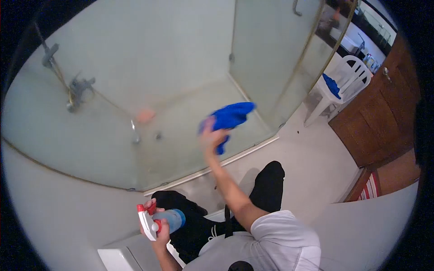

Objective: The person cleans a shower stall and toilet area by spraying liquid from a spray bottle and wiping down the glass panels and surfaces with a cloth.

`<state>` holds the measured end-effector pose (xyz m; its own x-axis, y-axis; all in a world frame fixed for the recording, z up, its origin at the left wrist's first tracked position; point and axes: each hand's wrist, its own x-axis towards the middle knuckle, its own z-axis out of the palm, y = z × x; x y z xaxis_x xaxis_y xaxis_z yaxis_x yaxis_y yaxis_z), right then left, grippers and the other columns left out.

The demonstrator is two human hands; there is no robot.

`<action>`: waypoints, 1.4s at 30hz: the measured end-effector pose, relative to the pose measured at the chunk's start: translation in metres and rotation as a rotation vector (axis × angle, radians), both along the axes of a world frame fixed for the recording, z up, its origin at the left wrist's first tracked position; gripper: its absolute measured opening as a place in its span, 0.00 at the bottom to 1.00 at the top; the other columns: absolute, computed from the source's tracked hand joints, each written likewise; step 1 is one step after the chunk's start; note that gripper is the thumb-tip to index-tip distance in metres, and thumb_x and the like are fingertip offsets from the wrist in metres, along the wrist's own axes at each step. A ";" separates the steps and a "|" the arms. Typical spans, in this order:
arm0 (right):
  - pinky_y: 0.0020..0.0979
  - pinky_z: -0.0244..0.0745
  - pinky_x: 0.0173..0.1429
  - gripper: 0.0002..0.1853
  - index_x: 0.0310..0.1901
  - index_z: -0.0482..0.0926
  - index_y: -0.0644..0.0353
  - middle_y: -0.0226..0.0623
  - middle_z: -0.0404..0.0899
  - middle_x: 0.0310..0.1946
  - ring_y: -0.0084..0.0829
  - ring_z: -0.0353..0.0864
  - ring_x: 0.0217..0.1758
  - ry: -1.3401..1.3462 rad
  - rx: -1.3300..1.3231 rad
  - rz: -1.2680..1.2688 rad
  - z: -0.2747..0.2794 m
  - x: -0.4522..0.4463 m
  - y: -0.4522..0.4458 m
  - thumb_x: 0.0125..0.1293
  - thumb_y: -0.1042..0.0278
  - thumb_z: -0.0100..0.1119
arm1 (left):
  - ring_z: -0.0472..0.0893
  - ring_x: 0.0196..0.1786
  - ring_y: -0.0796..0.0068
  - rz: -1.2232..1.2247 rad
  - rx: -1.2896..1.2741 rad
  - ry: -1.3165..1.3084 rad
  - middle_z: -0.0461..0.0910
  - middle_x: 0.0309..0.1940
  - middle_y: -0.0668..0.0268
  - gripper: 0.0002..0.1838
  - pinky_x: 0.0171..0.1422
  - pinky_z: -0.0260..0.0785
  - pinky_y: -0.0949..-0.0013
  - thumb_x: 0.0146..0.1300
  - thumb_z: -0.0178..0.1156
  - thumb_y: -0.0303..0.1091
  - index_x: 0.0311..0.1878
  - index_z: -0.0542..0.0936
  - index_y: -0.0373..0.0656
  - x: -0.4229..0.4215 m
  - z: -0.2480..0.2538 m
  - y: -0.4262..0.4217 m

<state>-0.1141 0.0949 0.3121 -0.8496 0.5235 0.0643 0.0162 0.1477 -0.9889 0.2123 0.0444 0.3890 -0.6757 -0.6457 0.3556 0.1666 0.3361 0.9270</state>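
My right hand (209, 137), slightly blurred, grips a bunched blue cloth (233, 115) in front of the frosted glass panel (181, 158) of a shower. Whether the cloth touches the glass I cannot tell. Low on the left, my left hand (163, 231) is wrapped round a spray bottle (172, 220) with a white and red trigger head and a see-through bluish body. The bottle is tilted over on its side, close to my left knee.
Behind the glass are a shower mixer (80, 88) and a blurred orange thing (145, 115). To the right stand a glass door (275, 54), a white plastic chair (355, 74) with another blue cloth (331, 86) on it, and a brown wooden door (379, 104). A white fixture (120, 259) is at lower left.
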 end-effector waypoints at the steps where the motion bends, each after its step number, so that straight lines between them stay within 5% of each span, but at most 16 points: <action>1: 0.43 0.61 0.60 0.28 0.55 0.66 0.64 0.50 0.69 0.53 0.46 0.68 0.55 0.293 0.218 0.162 0.013 0.037 -0.030 0.59 0.53 0.56 | 0.76 0.45 0.64 0.023 -0.014 0.037 0.71 0.53 0.49 0.34 0.48 0.71 0.64 0.44 0.57 0.25 0.59 0.63 0.30 -0.002 -0.003 0.000; 4: 0.38 0.72 0.44 0.21 0.53 0.74 0.50 0.34 0.69 0.59 0.34 0.73 0.47 0.831 1.000 1.114 0.015 0.101 -0.079 0.56 0.70 0.49 | 0.76 0.43 0.65 0.088 -0.002 -0.039 0.70 0.54 0.49 0.34 0.48 0.70 0.64 0.45 0.56 0.25 0.60 0.62 0.30 0.005 -0.011 0.000; 5: 0.31 0.67 0.25 0.18 0.46 0.80 0.47 0.26 0.75 0.51 0.26 0.73 0.32 1.117 0.769 0.688 0.031 0.101 -0.082 0.53 0.70 0.51 | 0.76 0.44 0.64 0.076 -0.006 -0.054 0.69 0.55 0.49 0.35 0.49 0.69 0.63 0.46 0.57 0.26 0.60 0.61 0.30 0.007 -0.012 -0.003; 9: 0.27 0.62 0.22 0.16 0.43 0.81 0.48 0.29 0.81 0.37 0.29 0.69 0.19 1.120 0.687 0.679 0.022 0.034 -0.020 0.51 0.69 0.53 | 0.76 0.47 0.60 0.109 -0.032 -0.039 0.68 0.55 0.48 0.34 0.50 0.70 0.62 0.48 0.58 0.27 0.61 0.61 0.29 0.011 -0.022 -0.001; 11: 0.53 0.59 0.57 0.25 0.46 0.81 0.50 0.39 0.78 0.48 0.41 0.75 0.52 1.095 0.984 0.431 0.022 -0.036 0.052 0.46 0.49 0.57 | 0.75 0.49 0.58 0.126 -0.037 -0.062 0.68 0.55 0.48 0.34 0.50 0.71 0.62 0.48 0.57 0.26 0.61 0.61 0.29 0.012 -0.020 -0.003; 13: 0.62 0.32 0.68 0.38 0.59 0.71 0.55 0.47 0.61 0.65 0.52 0.51 0.71 1.142 0.747 0.160 0.073 -0.100 0.132 0.49 0.39 0.51 | 0.74 0.55 0.55 0.115 -0.103 -0.077 0.69 0.54 0.49 0.34 0.48 0.72 0.62 0.47 0.55 0.23 0.62 0.60 0.29 0.007 -0.004 0.000; 15: 0.57 0.38 0.68 0.41 0.65 0.59 0.61 0.48 0.61 0.65 0.55 0.55 0.67 0.854 0.651 -0.171 0.110 -0.151 0.201 0.55 0.40 0.52 | 0.74 0.54 0.55 0.108 -0.079 -0.108 0.70 0.54 0.49 0.34 0.48 0.73 0.63 0.46 0.54 0.22 0.61 0.61 0.29 0.009 0.003 0.000; 16: 0.47 0.54 0.63 0.33 0.60 0.67 0.65 0.49 0.70 0.58 0.49 0.67 0.59 0.739 0.546 -0.274 0.127 -0.169 0.230 0.59 0.49 0.55 | 0.74 0.54 0.55 0.088 -0.056 -0.132 0.70 0.53 0.49 0.34 0.48 0.73 0.63 0.45 0.53 0.22 0.61 0.61 0.29 0.007 0.007 -0.001; 20: 0.34 0.70 0.46 0.25 0.44 0.78 0.72 0.42 0.81 0.39 0.34 0.79 0.40 0.383 -0.248 -0.207 0.129 -0.194 0.254 0.64 0.51 0.55 | 0.75 0.53 0.56 0.031 -0.094 -0.021 0.71 0.52 0.49 0.33 0.46 0.74 0.63 0.43 0.52 0.21 0.59 0.64 0.29 -0.002 0.008 0.002; 23: 0.32 0.66 0.54 0.19 0.47 0.74 0.73 0.37 0.75 0.47 0.31 0.74 0.47 0.898 -0.237 -0.179 0.155 -0.114 0.155 0.66 0.61 0.52 | 0.75 0.54 0.56 0.024 -0.048 0.022 0.71 0.52 0.49 0.32 0.46 0.74 0.63 0.43 0.53 0.21 0.58 0.65 0.29 -0.006 0.009 0.003; 26: 0.33 0.64 0.59 0.17 0.54 0.68 0.67 0.42 0.72 0.51 0.32 0.70 0.54 0.829 -0.422 0.076 0.133 -0.053 0.059 0.65 0.74 0.52 | 0.75 0.53 0.55 0.042 -0.020 0.077 0.71 0.51 0.48 0.32 0.46 0.74 0.63 0.44 0.55 0.22 0.58 0.65 0.29 -0.006 -0.006 0.001; 29: 0.41 0.57 0.65 0.24 0.61 0.62 0.57 0.42 0.67 0.58 0.40 0.64 0.61 1.094 0.457 0.377 0.124 0.015 -0.039 0.65 0.59 0.47 | 0.76 0.52 0.56 0.050 -0.036 0.003 0.72 0.51 0.48 0.32 0.47 0.73 0.64 0.47 0.57 0.25 0.59 0.64 0.29 0.006 -0.022 -0.003; 33: 0.43 0.55 0.68 0.23 0.60 0.66 0.54 0.43 0.67 0.59 0.44 0.66 0.61 1.394 0.816 0.794 0.097 0.095 -0.163 0.63 0.60 0.46 | 0.75 0.52 0.56 0.203 0.005 -0.010 0.71 0.52 0.47 0.32 0.48 0.71 0.64 0.49 0.56 0.28 0.59 0.63 0.28 0.016 -0.054 -0.009; 36: 0.42 0.62 0.64 0.22 0.57 0.69 0.56 0.43 0.70 0.56 0.45 0.68 0.60 1.196 0.139 1.461 0.080 0.114 -0.196 0.60 0.66 0.52 | 0.75 0.53 0.56 0.267 0.022 -0.013 0.71 0.53 0.47 0.32 0.48 0.70 0.64 0.49 0.56 0.29 0.60 0.62 0.28 0.018 -0.071 -0.012; 38: 0.42 0.62 0.64 0.21 0.54 0.71 0.56 0.42 0.71 0.54 0.42 0.69 0.59 1.168 0.369 1.532 0.069 0.095 -0.182 0.59 0.63 0.55 | 0.74 0.54 0.55 0.242 -0.010 0.055 0.71 0.54 0.47 0.33 0.48 0.70 0.64 0.48 0.56 0.29 0.60 0.62 0.28 0.016 -0.075 -0.016; 42: 0.39 0.61 0.63 0.16 0.51 0.71 0.54 0.38 0.72 0.50 0.37 0.70 0.55 0.772 -0.034 1.555 0.089 0.023 -0.089 0.62 0.63 0.51 | 0.74 0.54 0.58 0.210 0.042 0.074 0.70 0.54 0.48 0.36 0.48 0.70 0.64 0.44 0.55 0.25 0.61 0.61 0.28 0.016 -0.063 -0.010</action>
<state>-0.0906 0.0055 0.4008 -0.3015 -0.6763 0.6721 -0.5480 -0.4539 -0.7026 0.2282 0.0340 0.3261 -0.4978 -0.7848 0.3692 0.1654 0.3320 0.9287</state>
